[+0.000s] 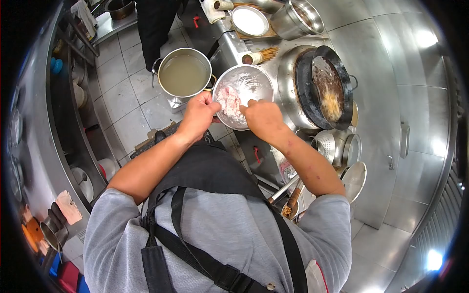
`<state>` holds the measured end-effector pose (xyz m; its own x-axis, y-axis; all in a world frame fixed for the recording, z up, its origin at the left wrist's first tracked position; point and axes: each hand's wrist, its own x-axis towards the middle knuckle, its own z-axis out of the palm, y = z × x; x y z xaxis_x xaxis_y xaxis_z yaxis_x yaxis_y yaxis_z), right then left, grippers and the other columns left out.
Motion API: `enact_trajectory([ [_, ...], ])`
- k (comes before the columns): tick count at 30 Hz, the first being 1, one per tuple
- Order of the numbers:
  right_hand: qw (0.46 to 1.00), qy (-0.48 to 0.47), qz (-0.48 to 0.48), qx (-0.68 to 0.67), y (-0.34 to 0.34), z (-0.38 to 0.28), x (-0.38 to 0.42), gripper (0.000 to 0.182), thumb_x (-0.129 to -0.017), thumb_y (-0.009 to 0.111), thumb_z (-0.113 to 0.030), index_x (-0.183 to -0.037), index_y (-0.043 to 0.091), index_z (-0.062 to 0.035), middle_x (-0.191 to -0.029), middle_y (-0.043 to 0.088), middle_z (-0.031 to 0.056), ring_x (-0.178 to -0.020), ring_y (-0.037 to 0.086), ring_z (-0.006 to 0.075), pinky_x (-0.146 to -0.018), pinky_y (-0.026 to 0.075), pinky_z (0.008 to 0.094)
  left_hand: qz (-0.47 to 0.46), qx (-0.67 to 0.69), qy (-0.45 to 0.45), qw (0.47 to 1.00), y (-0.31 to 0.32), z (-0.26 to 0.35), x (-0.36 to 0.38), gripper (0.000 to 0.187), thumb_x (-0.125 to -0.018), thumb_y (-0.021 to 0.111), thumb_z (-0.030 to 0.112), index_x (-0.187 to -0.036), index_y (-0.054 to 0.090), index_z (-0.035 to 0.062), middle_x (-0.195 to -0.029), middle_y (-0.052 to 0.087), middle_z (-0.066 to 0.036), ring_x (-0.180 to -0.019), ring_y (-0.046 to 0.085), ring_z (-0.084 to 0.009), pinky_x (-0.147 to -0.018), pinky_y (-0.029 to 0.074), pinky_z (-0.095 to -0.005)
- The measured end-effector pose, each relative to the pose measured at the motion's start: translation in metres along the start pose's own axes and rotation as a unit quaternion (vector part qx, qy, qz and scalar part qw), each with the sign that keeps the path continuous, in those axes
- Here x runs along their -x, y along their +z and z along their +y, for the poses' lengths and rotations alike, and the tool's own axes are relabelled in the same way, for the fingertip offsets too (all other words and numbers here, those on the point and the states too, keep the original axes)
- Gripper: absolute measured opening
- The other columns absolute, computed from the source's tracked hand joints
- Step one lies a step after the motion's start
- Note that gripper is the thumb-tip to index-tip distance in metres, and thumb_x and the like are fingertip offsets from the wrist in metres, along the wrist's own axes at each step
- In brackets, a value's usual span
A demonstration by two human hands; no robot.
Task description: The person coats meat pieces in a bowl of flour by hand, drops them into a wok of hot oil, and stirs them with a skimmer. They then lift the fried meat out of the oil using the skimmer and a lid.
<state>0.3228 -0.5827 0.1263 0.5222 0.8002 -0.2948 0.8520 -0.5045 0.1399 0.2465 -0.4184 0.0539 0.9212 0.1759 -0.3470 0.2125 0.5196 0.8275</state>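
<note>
A round steel bowl (pixel 254 78) dusted with white flour holds pinkish raw meat pieces (pixel 228 100). My left hand (pixel 198 116) grips the bowl's near rim with the thumb over the edge. My right hand (pixel 261 117) reaches into the bowl, fingertips down in the floured meat. Whether its fingers are pinching a piece is hidden by the hand itself. The bowl is held above the front of the cooking range.
A black wok (pixel 326 85) with oil and browned bits sits to the right. A large pot of cloudy liquid (pixel 184 73) stands left of the bowl. Steel ladles and strainers (pixel 337 146) lie at right. Another person's dark legs (pixel 155 24) stand farther back.
</note>
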Motion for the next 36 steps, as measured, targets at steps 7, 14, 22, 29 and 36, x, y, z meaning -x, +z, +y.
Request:
enact_trajectory([
  [7,0.995,0.011,0.068,-0.066,-0.019,0.029,0.006,0.027,-0.084,0.057,-0.017,-0.11,0.063,-0.0159,-0.085,0.064,0.0154,-0.077,0.066,0.0251,-0.062,0.051,0.0367,0.001,0.026,-0.026,0.999,-0.001,0.006,0.0,0.017,-0.082,0.056,0.002,-0.072,0.046,0.0107,-0.073,0.055,-0.001,-0.065,0.056,-0.0106,-0.058,0.052,-0.0281],
  [14,0.489,0.161,0.133,-0.847,-0.026,0.039,-0.005,0.023,-0.088,0.057,-0.011,-0.11,0.055,-0.0032,-0.105,0.062,0.0104,-0.092,0.061,0.0204,-0.073,0.051,0.0351,-0.011,0.04,-0.048,0.998,-0.001,0.005,-0.004,0.012,-0.083,0.055,0.003,-0.076,0.048,0.0092,-0.078,0.059,-0.003,-0.069,0.058,-0.0116,-0.06,0.052,-0.0282],
  [22,0.16,0.172,0.207,-0.95,-0.002,-0.006,-0.015,0.041,-0.095,0.045,-0.043,-0.094,0.058,-0.0045,-0.088,0.065,0.0107,-0.079,0.063,0.0211,-0.063,0.054,0.0306,-0.013,0.038,-0.035,0.999,0.012,0.017,0.003,0.012,-0.082,0.053,0.004,-0.094,0.057,0.0017,-0.088,0.063,-0.006,-0.076,0.061,-0.0151,-0.063,0.052,-0.0297],
  [29,0.321,0.194,0.281,-0.883,-0.017,-0.015,0.0,0.027,-0.094,0.055,-0.029,-0.081,0.057,-0.0061,-0.063,0.052,0.0018,-0.05,0.045,0.0081,-0.042,0.034,0.0232,-0.027,0.013,-0.046,0.998,0.008,0.0,-0.007,0.011,-0.083,0.051,0.001,-0.093,0.056,0.003,-0.092,0.064,-0.009,-0.075,0.062,-0.0156,-0.062,0.052,-0.0303],
  [36,0.767,0.363,0.483,-0.217,0.028,0.179,0.093,0.022,-0.079,0.068,-0.028,-0.081,0.068,-0.006,-0.09,0.06,0.0181,-0.089,0.056,0.0311,-0.081,0.044,0.0395,-0.032,0.032,-0.04,0.998,0.015,0.008,0.0,0.012,-0.084,0.049,-0.001,-0.092,0.056,0.0029,-0.091,0.064,-0.009,-0.073,0.062,-0.0157,-0.063,0.053,-0.0305],
])
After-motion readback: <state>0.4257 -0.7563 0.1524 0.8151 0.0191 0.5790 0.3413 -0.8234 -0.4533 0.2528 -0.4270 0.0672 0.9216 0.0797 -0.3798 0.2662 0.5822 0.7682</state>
